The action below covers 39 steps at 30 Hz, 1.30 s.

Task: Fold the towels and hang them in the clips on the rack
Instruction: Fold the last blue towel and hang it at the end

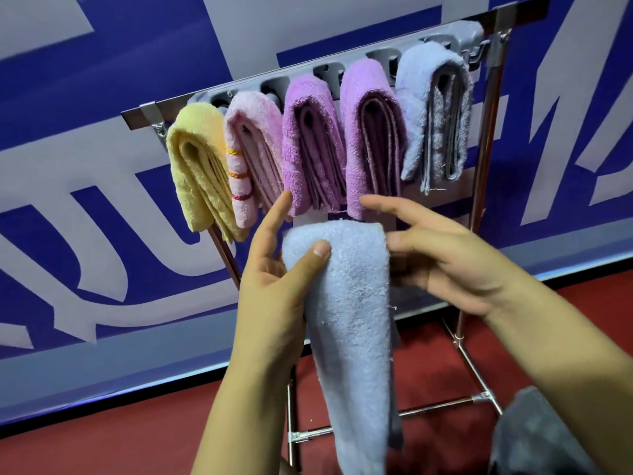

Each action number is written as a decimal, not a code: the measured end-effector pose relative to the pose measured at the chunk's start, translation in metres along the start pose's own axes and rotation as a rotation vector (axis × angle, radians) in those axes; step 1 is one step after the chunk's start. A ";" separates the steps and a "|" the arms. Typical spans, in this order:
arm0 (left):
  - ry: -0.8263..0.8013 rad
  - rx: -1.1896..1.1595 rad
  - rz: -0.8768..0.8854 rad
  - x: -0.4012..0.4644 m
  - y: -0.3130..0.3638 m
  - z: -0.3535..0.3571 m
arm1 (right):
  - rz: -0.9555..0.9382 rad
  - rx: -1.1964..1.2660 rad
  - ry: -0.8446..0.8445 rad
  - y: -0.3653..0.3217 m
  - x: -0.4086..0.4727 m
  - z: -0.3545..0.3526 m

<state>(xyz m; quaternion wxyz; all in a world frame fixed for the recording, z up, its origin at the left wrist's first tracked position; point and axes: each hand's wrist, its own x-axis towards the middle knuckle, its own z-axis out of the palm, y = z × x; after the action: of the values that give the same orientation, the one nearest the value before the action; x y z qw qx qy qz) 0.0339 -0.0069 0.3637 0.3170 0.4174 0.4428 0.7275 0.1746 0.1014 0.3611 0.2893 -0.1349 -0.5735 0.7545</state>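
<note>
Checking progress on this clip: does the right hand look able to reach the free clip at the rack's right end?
Probably yes. The right hand is open, touching the held blue towel; nothing stands between it and the free clip, beyond the hung blue towel.

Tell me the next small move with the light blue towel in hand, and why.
Probably lift the folded light blue terry towel, pinched by the left hand, toward the grey clip at the right end of the metal rack. The five clips left of it already hold towels; this one looks free. The right hand can steady the fold.
</note>
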 end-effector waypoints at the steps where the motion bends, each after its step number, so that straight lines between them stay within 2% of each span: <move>1: -0.007 0.011 -0.006 0.001 0.003 0.001 | -0.013 -0.017 -0.044 0.003 -0.005 -0.002; 3: -0.007 0.025 -0.031 0.002 0.009 -0.001 | -0.076 -0.019 -0.077 0.007 -0.011 -0.002; 7: -0.045 0.024 -0.071 0.006 0.017 -0.004 | -0.290 -0.132 -0.030 0.011 -0.008 0.001; 10: -0.060 0.003 -0.090 0.008 0.021 -0.007 | -0.363 -0.178 -0.047 0.011 -0.006 0.003; 14: -0.058 -0.033 -0.117 0.009 0.025 -0.012 | -0.454 -0.321 0.010 0.008 -0.005 0.009; 16: -0.058 -0.034 -0.127 0.011 0.026 -0.013 | -0.469 -0.419 0.054 0.004 -0.004 0.012; 19: -0.068 -0.049 -0.142 0.012 0.026 -0.015 | -0.459 -0.442 0.067 0.002 -0.002 0.012; 26: -0.023 -0.017 -0.158 0.017 0.022 -0.015 | -0.394 -0.260 0.084 0.005 0.003 0.013; 29: 0.014 -0.015 -0.156 0.018 0.023 -0.014 | -0.403 -0.410 0.035 0.015 0.001 0.016; 32: 0.067 0.003 -0.154 0.018 0.025 -0.012 | -0.414 -0.567 0.109 0.026 0.000 0.019; 35: 0.059 0.018 -0.137 0.019 0.026 -0.010 | -0.433 -0.459 0.129 0.026 0.001 0.021; 39: 0.032 0.056 -0.076 0.020 0.025 -0.017 | -0.440 -0.288 -0.003 0.015 -0.002 0.023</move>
<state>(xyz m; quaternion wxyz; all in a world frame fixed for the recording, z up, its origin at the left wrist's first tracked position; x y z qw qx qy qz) 0.0076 -0.0072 0.3884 0.3257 0.3973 0.4834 0.7088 0.1596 0.0799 0.3538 0.4234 -0.0454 -0.6908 0.5843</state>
